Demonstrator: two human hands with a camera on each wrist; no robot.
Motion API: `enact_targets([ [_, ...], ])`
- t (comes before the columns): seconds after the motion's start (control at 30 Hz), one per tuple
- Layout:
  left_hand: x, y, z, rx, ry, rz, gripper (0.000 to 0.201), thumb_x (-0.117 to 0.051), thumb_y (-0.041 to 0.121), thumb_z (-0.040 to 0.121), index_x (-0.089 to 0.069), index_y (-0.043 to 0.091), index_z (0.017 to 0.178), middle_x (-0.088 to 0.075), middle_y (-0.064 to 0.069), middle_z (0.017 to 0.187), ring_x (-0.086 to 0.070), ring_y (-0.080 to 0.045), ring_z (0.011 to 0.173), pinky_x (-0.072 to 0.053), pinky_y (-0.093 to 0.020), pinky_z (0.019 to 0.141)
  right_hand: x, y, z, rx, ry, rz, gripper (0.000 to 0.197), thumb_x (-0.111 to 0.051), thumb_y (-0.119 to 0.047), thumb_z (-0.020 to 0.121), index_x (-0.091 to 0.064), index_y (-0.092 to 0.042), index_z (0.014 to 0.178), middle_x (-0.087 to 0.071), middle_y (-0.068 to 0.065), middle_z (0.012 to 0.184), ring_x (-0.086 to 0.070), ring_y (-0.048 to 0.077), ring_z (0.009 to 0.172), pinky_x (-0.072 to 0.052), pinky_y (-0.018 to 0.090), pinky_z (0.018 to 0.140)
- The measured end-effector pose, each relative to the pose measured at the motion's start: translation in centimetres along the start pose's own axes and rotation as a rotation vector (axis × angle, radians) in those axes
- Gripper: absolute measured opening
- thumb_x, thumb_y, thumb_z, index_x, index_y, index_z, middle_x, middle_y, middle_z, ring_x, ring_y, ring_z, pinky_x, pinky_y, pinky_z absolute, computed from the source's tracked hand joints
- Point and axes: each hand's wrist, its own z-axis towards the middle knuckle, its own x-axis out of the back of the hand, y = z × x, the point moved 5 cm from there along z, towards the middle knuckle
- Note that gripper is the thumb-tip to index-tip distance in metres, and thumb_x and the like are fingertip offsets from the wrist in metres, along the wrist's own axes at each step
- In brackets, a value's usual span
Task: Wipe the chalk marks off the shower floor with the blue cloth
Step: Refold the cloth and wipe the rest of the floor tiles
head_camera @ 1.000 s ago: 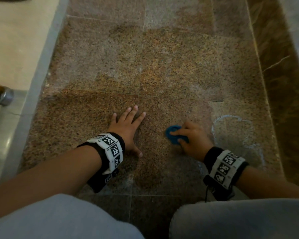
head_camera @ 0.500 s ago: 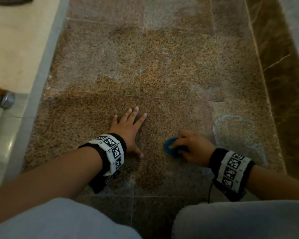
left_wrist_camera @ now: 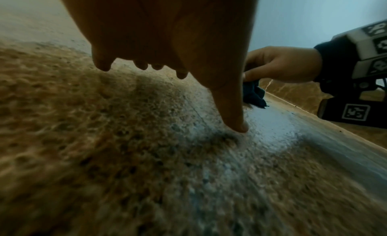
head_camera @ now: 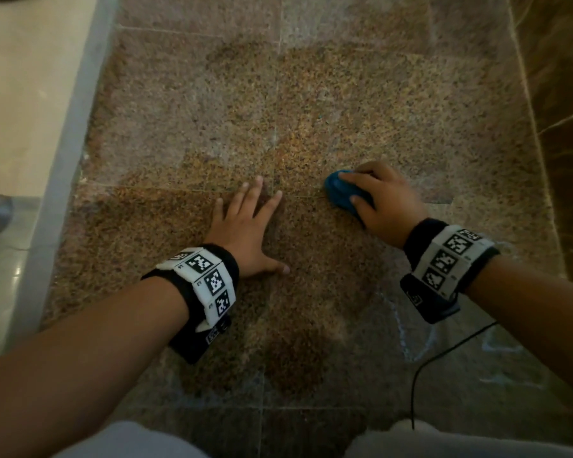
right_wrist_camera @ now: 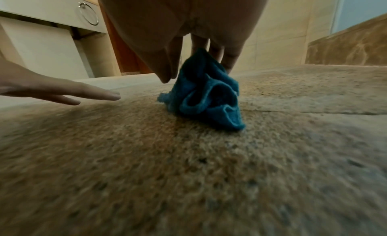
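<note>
**Wiping speckled shower floor with bunched blue cloth**

Gripping the blue cloth (head_camera: 339, 193) in the right hand (head_camera: 386, 201), fingers and thumb curled round a crumpled wad, its lower folds touching the brown granite shower floor (head_camera: 361, 104) just past a tile joint. Seen from the right wrist view as loose folds of the same cloth (right_wrist_camera: 206, 94) hanging from the fingertips (right_wrist_camera: 228, 61) down onto the stone. Bracing with the left hand (head_camera: 245, 231), lying flat and spread, fingers straight, palm down on the floor, holding nothing, just beside the cloth and apart from it. Showing pale chalk marks (head_camera: 407, 338) as thin looping lines on the tiles nearer the body, under and behind the right forearm, well back from the cloth. Wearing black bands with white coded tags on both wrists, a thin black cable (head_camera: 444, 352) trailing from the right one. Bordering the floor on the left, a grey kerb (head_camera: 70, 150); on the right, a dark marble wall (head_camera: 563, 127).
</note>
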Motion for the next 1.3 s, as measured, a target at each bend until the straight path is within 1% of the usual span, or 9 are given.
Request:
enact_targets([
  [0.17,-0.7,-0.4,0.2,0.055,-0.079,0.017,0.131,-0.064,0.079,0.063,0.027,0.034,0.147,0.039,0.000,0.152,0.027,-0.022,0.144,0.008,-0.051,0.116,0.2,-0.8,0.5,0.101,-0.102,-0.096,0.052,-0.059,-0.038,0.088,-0.046,-0.025,0.137,-0.045,0.007,0.134,-0.041,0.033,0.117,-0.035,0.043,0.096],
  [0.27,-0.5,0.1,0.0,0.088,-0.102,0.004,0.132,-0.067,0.076,0.063,0.026,0.034,0.147,0.038,0.000,0.153,0.025,-0.023,0.145,0.005,-0.052,0.117,-0.3,-1.0,0.7,0.132,-0.230,-0.169,0.055,-0.056,-0.041,0.088,-0.041,-0.029,0.140,-0.039,0.005,0.140,-0.035,0.032,0.124,-0.032,0.045,0.103],
  [0.47,0.4,0.7,-0.4,0.141,-0.186,-0.019,0.131,-0.071,0.070,0.066,0.026,0.035,0.147,0.038,0.001,0.153,0.025,-0.023,0.145,0.000,-0.053,0.117,0.0,0.2,1.1,0.076,-0.376,-0.088,0.054,-0.050,-0.023,0.093,-0.033,-0.025,0.144,-0.027,0.002,0.149,-0.025,0.028,0.135,-0.029,0.039,0.111],
  [0.57,0.7,0.9,-0.6,0.167,-0.213,-0.039,0.131,-0.074,0.065,0.067,0.025,0.035,0.147,0.039,0.002,0.152,0.025,-0.023,0.145,-0.003,-0.054,0.118,0.0,0.1,1.2,0.066,-0.428,-0.097,0.050,-0.046,-0.024,0.096,-0.033,-0.026,0.145,-0.024,-0.002,0.152,-0.024,0.026,0.135,-0.027,0.035,0.110],
  [0.77,0.8,0.8,-0.3,0.163,-0.227,-0.079,0.132,-0.077,0.061,0.067,0.025,0.037,0.147,0.040,0.003,0.151,0.025,-0.023,0.145,-0.004,-0.056,0.117,1.8,0.4,1.8,0.002,-0.468,0.085,0.054,-0.046,-0.024,0.095,-0.028,-0.028,0.146,-0.028,0.000,0.151,-0.035,0.026,0.132,-0.039,0.037,0.103],
  [0.83,0.5,0.6,-0.1,0.150,-0.214,-0.088,0.132,-0.077,0.061,0.066,0.024,0.037,0.147,0.040,0.003,0.151,0.026,-0.023,0.145,-0.003,-0.056,0.116,1.9,0.4,1.2,0.018,-0.432,0.002,0.056,-0.048,-0.026,0.093,-0.028,-0.028,0.145,-0.029,0.000,0.149,-0.035,0.026,0.131,-0.043,0.040,0.098],
  [1.0,0.4,0.6,-0.2,0.118,-0.202,-0.090,0.132,-0.077,0.061,0.066,0.023,0.036,0.148,0.038,0.002,0.153,0.024,-0.025,0.145,-0.005,-0.059,0.117,1.4,-1.2,-0.3,0.134,-0.429,-0.325,0.062,-0.044,-0.046,0.093,-0.018,-0.033,0.148,-0.013,0.001,0.156,-0.018,0.027,0.140,-0.026,0.044,0.110],
  [1.13,0.9,1.1,-0.5,0.108,-0.204,-0.076,0.131,-0.077,0.061,0.067,0.022,0.033,0.149,0.036,0.000,0.154,0.023,-0.027,0.145,-0.008,-0.061,0.116,3.1,-2.8,-1.1,0.236,-0.410,-0.539,0.064,-0.040,-0.049,0.094,-0.012,-0.032,0.149,-0.003,0.004,0.158,-0.008,0.028,0.144,-0.015,0.043,0.114],
  [1.3,1.2,1.2,-0.5,0.106,-0.196,-0.104,0.131,-0.077,0.061,0.067,0.022,0.033,0.150,0.035,0.000,0.154,0.023,-0.027,0.145,-0.006,-0.062,0.116,4.6,-4.5,-1.9,0.218,-0.445,-0.543,0.060,-0.034,-0.051,0.094,-0.016,-0.033,0.149,-0.002,0.003,0.159,-0.005,0.027,0.145,-0.011,0.044,0.115],
])
